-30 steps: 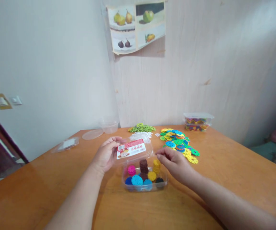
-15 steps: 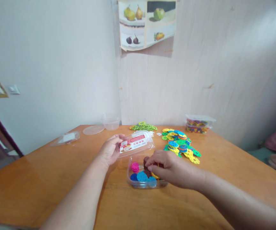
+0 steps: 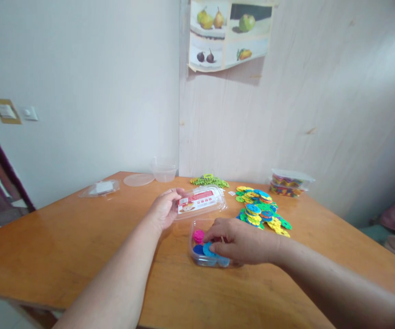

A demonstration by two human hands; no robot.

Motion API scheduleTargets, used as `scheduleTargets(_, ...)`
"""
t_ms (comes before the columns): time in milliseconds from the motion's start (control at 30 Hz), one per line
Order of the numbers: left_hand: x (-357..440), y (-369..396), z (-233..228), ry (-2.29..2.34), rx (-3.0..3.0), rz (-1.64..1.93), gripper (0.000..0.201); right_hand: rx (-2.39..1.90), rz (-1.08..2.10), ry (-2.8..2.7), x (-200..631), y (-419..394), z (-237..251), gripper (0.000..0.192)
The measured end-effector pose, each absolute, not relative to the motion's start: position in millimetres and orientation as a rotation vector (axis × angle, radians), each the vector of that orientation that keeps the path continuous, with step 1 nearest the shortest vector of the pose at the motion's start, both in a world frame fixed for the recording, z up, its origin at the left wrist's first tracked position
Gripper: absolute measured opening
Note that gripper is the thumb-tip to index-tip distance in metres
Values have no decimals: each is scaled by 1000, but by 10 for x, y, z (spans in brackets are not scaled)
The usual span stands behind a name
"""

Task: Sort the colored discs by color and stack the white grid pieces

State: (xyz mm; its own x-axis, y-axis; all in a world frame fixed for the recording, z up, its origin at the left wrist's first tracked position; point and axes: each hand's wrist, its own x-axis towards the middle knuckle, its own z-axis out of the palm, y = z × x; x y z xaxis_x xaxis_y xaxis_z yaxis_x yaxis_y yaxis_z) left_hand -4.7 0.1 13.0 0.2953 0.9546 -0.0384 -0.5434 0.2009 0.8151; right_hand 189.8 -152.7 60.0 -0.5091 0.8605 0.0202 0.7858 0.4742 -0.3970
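Plastic discs (image 3: pixel 200 241) in pink and blue fill a small clear tub (image 3: pixel 197 258) near the middle of a wooden table (image 3: pixel 81 246), well in from the near edge and with bare tabletop open to its left and front. The right hand (image 3: pixel 240 241) lies palm down over the tub's right half, forearm reaching in from the lower right, fingers curled down among the discs; whether the fingers have closed on any disc cannot be made out, as the hand hides them. The left hand (image 3: pixel 165 211) holds the tub's clear lid (image 3: pixel 200 203) by its left end, thumb over the top edge and fingers beneath, the forearm running up from the lower left. The lid is tilted up behind the tub, its red-and-white label facing the camera, and its long axis runs left to right, rising slightly toward the right. The tub's long side also appears to lie across the view, though the hand covers most of it. Just right of the tub and the hand, a loose heap of coloured discs (image 3: pixel 260 210) narrows the free room on that side. Farther back stand a second filled box (image 3: pixel 290 182), a green pile (image 3: pixel 209 181), an empty cup (image 3: pixel 164 172) with a round lid (image 3: pixel 138 179) beside it, and a flat clear pack (image 3: pixel 99 188) near the table's left edge.
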Motion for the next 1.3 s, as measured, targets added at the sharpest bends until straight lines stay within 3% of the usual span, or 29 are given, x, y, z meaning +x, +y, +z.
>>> scheduleTargets(233, -49, 2, 126, 666, 846, 1162, 30, -1419, 640, -2402, 1886, -1474, 571, 22)
scheduleTargets(567, -70, 34, 135, 668, 784, 1163, 32, -1474, 1173, -1980, 2031, -1403, 583, 16)
scheduleTargets(800, -91, 9, 180, 701, 759, 1164, 29, -1736, 884, -2124, 2168, -1458, 653, 10)
scheduleTargets(1000, -106, 35, 164, 696, 759, 1181, 29, -1656, 959, -2339, 2123, -1462, 651, 7)
scheduleTargets(1300, -95, 34, 177, 714, 777, 1186, 29, -1650, 874, -2457, 2084, -1414, 642, 23)
